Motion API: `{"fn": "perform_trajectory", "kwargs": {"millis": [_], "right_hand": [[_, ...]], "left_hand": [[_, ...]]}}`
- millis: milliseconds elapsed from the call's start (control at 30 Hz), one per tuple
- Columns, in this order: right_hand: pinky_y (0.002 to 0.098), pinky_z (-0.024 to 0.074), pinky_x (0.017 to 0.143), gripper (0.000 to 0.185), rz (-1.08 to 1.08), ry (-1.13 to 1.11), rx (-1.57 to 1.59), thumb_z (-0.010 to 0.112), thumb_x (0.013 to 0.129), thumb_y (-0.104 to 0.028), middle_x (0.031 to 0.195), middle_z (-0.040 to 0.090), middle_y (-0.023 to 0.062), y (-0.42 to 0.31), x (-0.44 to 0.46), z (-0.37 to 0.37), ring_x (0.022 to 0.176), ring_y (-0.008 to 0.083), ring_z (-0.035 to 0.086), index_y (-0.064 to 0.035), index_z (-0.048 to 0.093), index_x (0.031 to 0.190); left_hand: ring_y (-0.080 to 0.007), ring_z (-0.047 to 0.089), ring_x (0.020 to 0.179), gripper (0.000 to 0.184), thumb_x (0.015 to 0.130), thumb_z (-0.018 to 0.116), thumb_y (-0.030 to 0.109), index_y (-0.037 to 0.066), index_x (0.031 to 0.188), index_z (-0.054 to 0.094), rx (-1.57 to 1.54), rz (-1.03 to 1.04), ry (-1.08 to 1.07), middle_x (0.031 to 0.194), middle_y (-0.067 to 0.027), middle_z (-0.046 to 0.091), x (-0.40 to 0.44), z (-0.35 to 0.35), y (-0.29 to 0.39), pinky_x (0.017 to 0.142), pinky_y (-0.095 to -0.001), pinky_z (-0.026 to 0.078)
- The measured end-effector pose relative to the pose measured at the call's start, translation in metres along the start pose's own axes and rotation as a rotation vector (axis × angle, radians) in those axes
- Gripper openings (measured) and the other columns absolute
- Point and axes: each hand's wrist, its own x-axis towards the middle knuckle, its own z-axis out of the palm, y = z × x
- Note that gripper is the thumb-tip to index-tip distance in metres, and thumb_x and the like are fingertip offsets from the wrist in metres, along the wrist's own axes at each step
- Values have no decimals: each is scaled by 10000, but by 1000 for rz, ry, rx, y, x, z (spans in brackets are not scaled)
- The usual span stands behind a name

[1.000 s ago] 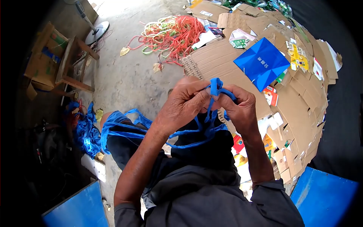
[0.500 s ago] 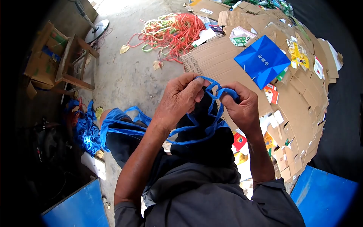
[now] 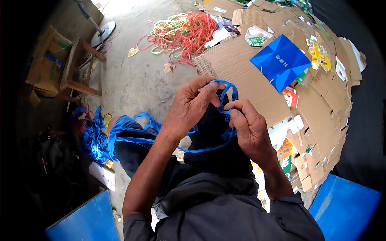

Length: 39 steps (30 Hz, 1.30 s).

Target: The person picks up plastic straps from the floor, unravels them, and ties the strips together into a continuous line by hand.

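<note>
Head view: pinching a blue strip (image 3: pixel 235 93) just beyond the lap, at twelve o'clock from the body, with left hand (image 3: pixel 189 104) and right hand (image 3: pixel 253 132) near each other but apart. With the left, closing thumb tip and forefinger onto the strip. With the right, nipping it between thumb and forefinger at the near side of a small loop, with the remaining fingers half folded; cannot tell whether knotted or merely crossed there.

Trailing down from the fingers, sagging across the dark trousers (image 3: pixel 211 162) and bunching as slack lengths (image 3: pixel 126 130) over the left knee, between eight and nine o'clock from the hands. Showing, farther out that way on the floor (image 3: pixel 136 88), a crumpled blue heap (image 3: pixel 94 138); cannot tell whether joined to the slack. Facing a tangle of red and pale cords (image 3: pixel 193 34) at eleven o'clock, a blue bag (image 3: pixel 280 63) at two and flattened cardboard (image 3: pixel 321 108) around three.

Could lose the loop through too shallow a pinch on the right, given so thin and limp a material. Could snag or twist through slack crossing itself on the lap. Could cinch tight in an unwanted place through uneven pulling, or slide off the knee through a shift of the leg.
</note>
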Motion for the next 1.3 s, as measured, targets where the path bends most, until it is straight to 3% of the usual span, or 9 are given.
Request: {"fn": "perform_trajectory", "kwargs": {"millis": [167,400,500,667,767,900,967,1167,1300], "right_hand": [[256,490,664,87,-81,102,36,603,1020,-47,856,650,52,10,1,13,748,67,579,-5,636,1089],[228,504,698,151,65,97,393,611,1016,-41,904,680,28,10,0,29,779,58,601,4,620,1160],[222,509,697,198,147,51,478,602,1022,-45,956,693,42,6,-3,29,776,62,606,12,610,1211],[229,514,689,347,171,72,592,581,1028,-43,1038,711,87,6,-8,38,741,88,609,42,544,1363],[275,558,760,484,134,11,563,549,1026,-16,1338,609,151,13,-10,42,1012,142,652,57,433,1489],[320,535,953,583,29,45,648,541,1010,5,1486,486,173,13,-11,50,1282,210,561,61,323,1548],[357,485,1068,628,11,41,665,541,997,19,1535,430,188,12,-9,50,1372,238,497,58,279,1567],[408,337,1193,723,-9,-43,680,552,953,61,1499,435,220,5,-8,53,1417,285,444,52,190,1579],[414,337,1191,750,-78,-18,577,559,948,66,1494,427,224,22,-9,57,1428,292,424,47,160,1583]], "left_hand": [[3,393,573,242,1072,566,188,47,1215,702,25,29,-11,757,42,630,-3,-1,4,494,-178,270],[-15,544,779,248,1054,601,124,26,1267,681,11,79,-35,867,47,653,-6,-2,3,661,-175,418],[-36,572,781,130,1022,636,73,-13,1110,678,-44,103,-1,868,16,657,-5,-1,-2,660,-216,484],[-35,577,822,128,1016,630,59,-1,1119,676,-8,137,11,929,8,669,-7,-3,-1,685,-219,503],[-39,584,828,155,1002,632,33,-2,1151,660,49,112,-1,937,1,674,-10,-6,2,695,-225,511],[-75,653,888,254,980,675,16,-19,1228,637,-46,-24,-40,1032,-30,695,-18,-5,17,759,-239,553],[-60,633,826,224,949,696,14,-8,1158,619,11,10,-22,944,-25,676,-19,-5,12,698,-255,542],[-72,643,783,230,893,778,47,8,1065,631,365,105,37,859,-30,682,-21,-5,13,667,-272,542],[-46,618,769,213,873,812,74,-6,1026,687,642,133,123,809,-15,694,-24,0,18,657,-258,526]]}}
